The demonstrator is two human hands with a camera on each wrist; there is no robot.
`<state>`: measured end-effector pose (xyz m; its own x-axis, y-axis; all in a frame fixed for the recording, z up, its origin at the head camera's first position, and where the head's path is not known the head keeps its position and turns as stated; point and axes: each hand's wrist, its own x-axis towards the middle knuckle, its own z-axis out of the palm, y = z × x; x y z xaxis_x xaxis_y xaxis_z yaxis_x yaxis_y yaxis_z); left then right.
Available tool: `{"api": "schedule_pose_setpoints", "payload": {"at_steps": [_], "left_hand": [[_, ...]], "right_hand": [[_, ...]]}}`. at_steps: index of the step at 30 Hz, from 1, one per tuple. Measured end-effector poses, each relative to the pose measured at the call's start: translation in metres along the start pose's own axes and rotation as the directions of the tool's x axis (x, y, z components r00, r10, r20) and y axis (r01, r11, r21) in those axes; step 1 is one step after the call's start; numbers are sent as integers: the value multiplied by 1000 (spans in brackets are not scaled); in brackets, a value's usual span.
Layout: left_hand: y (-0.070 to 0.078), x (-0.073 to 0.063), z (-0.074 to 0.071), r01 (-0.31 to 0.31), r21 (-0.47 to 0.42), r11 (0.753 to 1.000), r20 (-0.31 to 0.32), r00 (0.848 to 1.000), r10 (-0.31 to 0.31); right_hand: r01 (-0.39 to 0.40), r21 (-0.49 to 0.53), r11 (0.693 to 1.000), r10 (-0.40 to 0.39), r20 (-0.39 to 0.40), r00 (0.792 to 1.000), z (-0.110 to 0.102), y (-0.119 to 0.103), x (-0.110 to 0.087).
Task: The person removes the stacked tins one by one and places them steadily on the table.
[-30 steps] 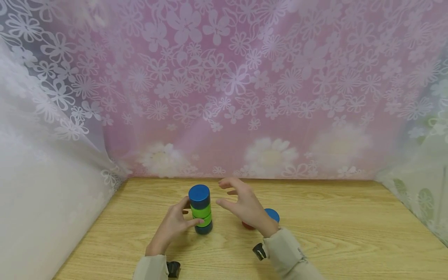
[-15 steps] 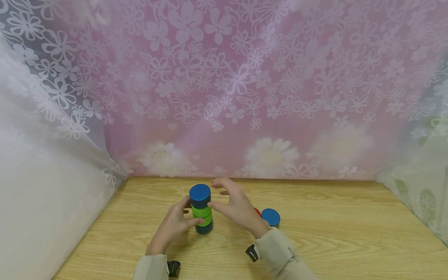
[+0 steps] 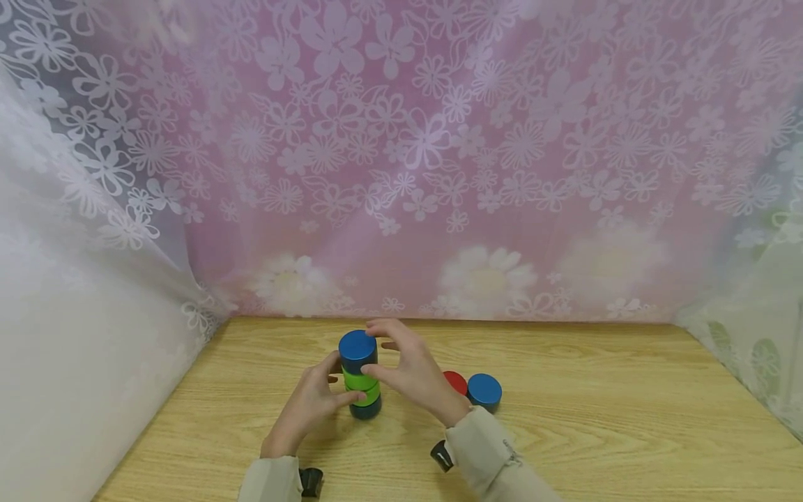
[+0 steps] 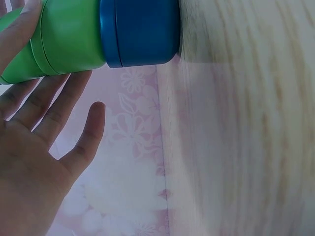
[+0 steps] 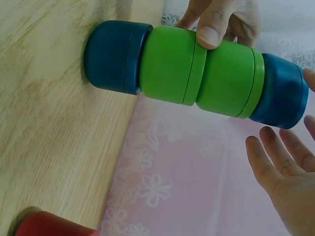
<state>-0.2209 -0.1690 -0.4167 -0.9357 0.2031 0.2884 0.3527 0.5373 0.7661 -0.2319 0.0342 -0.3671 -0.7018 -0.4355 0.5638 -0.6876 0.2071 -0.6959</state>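
Observation:
A column of small round lidded canisters stands upright on the table. A dark blue canister (image 3: 366, 409) forms its base, with a lower green canister (image 5: 170, 64) and an upper green canister (image 5: 231, 78) above it. Topmost sits another blue canister (image 5: 278, 91). My left hand (image 3: 307, 401) holds the green middle from the left, its thumb near the seam between the two green ones and fingers behind. My right hand (image 3: 417, 369) is at the top blue canister, thumb and fingers spread around its right side; in the right wrist view several fingertips (image 5: 268, 135) stand just off it.
Right of the column, partly behind my right forearm, a red canister (image 3: 456, 383) and another blue canister (image 3: 485, 390) stand side by side on the wooden table (image 3: 596, 418). A pink floral curtain (image 3: 401, 174) hangs along the table's back edge.
My right hand has moved left to the top blue canister, uncovering the red and blue canisters behind it. My left hand and the column have stayed in place.

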Motion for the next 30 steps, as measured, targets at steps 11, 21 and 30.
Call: {"api": "schedule_pose_setpoints", "payload": {"at_steps": [11,21,30], "left_hand": [[0,-1,0,0,-15,1000,7,1000,0],[-1,-1,0,-20,-4,1000,2,1000,20],[-2,-1,1,-46,13,999,-14,999,46]], "right_hand": [[-2,80,997,2,2,1000,7,5,2],[26,38,999,-27,39,999,12,9,3],[7,63,998,-6,-15,1000,9,5,2]]}}
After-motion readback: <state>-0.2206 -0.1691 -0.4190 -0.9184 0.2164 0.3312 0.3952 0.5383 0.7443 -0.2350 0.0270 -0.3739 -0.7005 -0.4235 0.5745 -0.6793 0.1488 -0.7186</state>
